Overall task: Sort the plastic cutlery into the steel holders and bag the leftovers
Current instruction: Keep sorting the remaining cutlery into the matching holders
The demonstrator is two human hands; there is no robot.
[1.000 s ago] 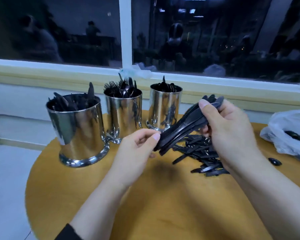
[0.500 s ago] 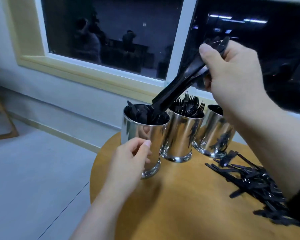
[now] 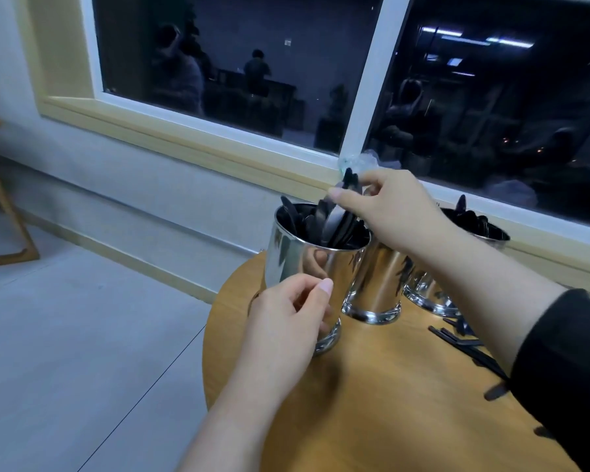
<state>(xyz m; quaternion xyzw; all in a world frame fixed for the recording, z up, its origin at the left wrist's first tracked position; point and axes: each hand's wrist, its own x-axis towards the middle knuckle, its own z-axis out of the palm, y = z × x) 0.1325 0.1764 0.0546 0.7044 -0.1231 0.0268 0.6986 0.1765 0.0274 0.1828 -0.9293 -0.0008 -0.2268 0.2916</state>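
At the centre of the frame the right hand (image 3: pixel 385 206) pinched the tops of a bundle of black plastic cutlery (image 3: pixel 334 219) whose lower ends already sat inside the nearest steel holder (image 3: pixel 307 264). The left hand (image 3: pixel 286 321), fingers loosely curled and grasping nothing, hovered just beside the holder's lower wall. To finish well, it seemed wise to steady the holder, let the bundle slide upright, then let go; loose cutlery (image 3: pixel 470 349) lay at right on the round table (image 3: pixel 372 403)
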